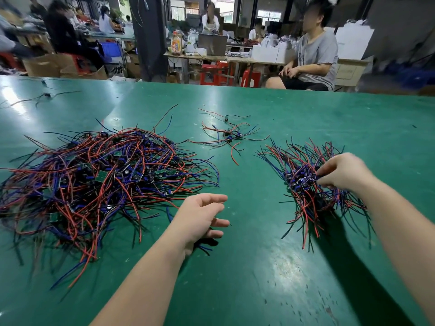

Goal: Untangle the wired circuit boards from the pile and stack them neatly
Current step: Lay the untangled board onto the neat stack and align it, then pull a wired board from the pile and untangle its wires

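A big tangled pile of small circuit boards with red, blue and black wires (pixel 94 177) covers the left of the green table (pixel 259 267). On the right lies a tidier stack of wired boards (pixel 303 184), wires fanning out both ways. My right hand (pixel 341 171) is over that stack, fingertips pinching a board at its top. My left hand (pixel 202 217) hovers low between the two heaps, fingers relaxed and spread, holding nothing; a few loose blue wire ends lie under it.
A small cluster of wired boards (pixel 231 135) lies behind the gap between the heaps. Stray wires (pixel 44 96) sit at the far left. A seated person (pixel 313 60) and cluttered workbenches are beyond the table's far edge.
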Demonstrator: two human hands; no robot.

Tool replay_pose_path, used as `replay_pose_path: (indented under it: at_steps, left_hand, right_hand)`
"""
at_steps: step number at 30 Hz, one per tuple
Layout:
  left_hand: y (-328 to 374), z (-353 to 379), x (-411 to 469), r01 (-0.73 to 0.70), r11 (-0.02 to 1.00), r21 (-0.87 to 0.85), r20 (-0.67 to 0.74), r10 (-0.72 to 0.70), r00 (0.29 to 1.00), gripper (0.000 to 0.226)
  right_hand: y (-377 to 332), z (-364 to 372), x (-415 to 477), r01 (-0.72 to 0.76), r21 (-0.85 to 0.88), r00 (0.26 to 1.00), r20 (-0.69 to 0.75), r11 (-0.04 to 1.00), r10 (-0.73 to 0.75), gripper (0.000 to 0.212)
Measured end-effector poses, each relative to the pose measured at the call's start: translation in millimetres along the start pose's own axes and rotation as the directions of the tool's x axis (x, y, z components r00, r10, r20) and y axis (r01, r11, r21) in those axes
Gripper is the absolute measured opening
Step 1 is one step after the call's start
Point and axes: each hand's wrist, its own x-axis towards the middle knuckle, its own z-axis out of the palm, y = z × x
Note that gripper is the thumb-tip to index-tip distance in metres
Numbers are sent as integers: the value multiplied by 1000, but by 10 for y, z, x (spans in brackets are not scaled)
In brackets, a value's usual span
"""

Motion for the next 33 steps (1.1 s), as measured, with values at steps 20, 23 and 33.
replay_pose_path:
  at_steps: [20, 23, 33]
  left_hand:
    - [5, -11, 7, 59, 997, 54, 57, -62, 996, 17]
    - [2, -3, 19, 9, 993, 117, 18, -11, 1000, 23]
    - [-26, -477, 141, 189, 432, 882, -421, 540, 728, 47]
  right_hand:
    - [-69, -11, -91, 260, -492, 918, 392, 831, -55, 56]
    - [-153, -108, -175, 305, -564, 858, 513, 767, 35, 82]
    - [-568, 157, -646, 355, -620, 934, 260, 700, -243, 68]
